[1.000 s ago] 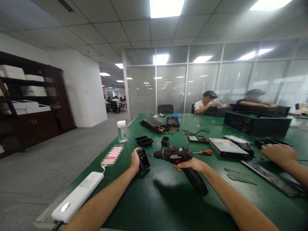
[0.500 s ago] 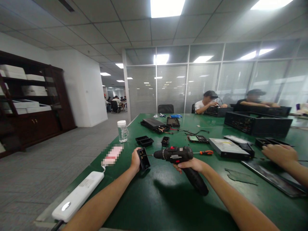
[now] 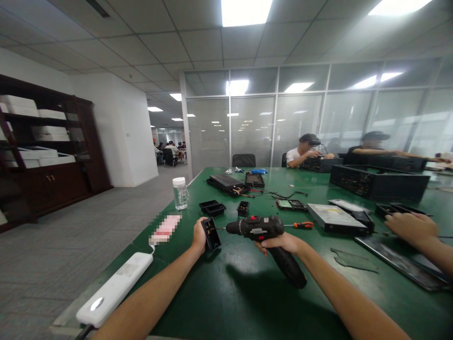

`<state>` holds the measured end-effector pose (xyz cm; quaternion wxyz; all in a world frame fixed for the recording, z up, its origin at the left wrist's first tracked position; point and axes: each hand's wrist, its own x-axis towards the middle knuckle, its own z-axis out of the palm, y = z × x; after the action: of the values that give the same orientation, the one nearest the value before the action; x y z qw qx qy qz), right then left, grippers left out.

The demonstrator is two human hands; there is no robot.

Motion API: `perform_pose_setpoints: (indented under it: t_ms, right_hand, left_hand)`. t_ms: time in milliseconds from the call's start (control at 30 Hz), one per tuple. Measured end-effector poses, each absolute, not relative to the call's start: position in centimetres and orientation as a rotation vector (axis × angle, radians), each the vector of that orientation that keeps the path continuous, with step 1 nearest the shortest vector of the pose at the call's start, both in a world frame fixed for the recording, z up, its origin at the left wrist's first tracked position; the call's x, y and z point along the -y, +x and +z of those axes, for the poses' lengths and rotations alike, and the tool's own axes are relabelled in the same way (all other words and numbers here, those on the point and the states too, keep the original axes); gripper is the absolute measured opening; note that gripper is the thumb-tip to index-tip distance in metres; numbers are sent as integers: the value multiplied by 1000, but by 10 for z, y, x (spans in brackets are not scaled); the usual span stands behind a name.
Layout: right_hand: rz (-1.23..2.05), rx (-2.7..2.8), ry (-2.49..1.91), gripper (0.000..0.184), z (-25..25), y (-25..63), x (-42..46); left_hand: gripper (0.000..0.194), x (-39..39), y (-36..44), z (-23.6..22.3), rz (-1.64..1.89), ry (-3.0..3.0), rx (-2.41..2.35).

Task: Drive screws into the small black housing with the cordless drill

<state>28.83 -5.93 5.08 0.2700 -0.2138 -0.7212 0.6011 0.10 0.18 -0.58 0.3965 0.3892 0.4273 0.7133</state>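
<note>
My left hand (image 3: 198, 236) is closed on the edge of a small black plastic box (image 3: 212, 234), tilted up off the table with its open side facing right. Wrapped round the handle of a black cordless drill (image 3: 260, 227) is my right hand (image 3: 281, 243). The drill lies level and points left. Its thin bit reaches the box's open side; whether the tip touches a screw in there is too small to tell. Behind the box are more black plastic trays (image 3: 212, 208) and another small black box (image 3: 243, 208). An orange-handled screwdriver (image 3: 303, 225) lies beyond the drill.
On the green table (image 3: 198, 297) stand a white power strip (image 3: 116, 288), a lidded clear bottle (image 3: 180, 194), a disc drive (image 3: 336, 217) and a black computer case (image 3: 380, 183). A co-worker's hand (image 3: 412, 229) is at the right. Two people sit at the far side.
My hands, the drill and the box hold the same positions. At the far right, a co-worker's arm has stretched further to the right.
</note>
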Motion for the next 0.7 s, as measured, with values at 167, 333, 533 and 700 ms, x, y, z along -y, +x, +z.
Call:
perform_pose_setpoints:
  t_ms: [167, 333, 533, 700]
  right_hand:
    - [1611, 1943, -587, 32, 50, 288, 59]
    - [1619, 1972, -586, 32, 51, 289, 58]
    - [1628, 1930, -607, 33, 51, 289, 59]
    - [1613, 1928, -617, 33, 52, 287, 62]
  left_hand:
    - [29, -4, 1, -7, 1791, 965, -1065]
    - [29, -2, 2, -5, 1776, 974, -1061]
    - [29, 0, 2, -4, 1772, 971, -1062]
    - [31, 1, 3, -2, 1780, 960, -1077]
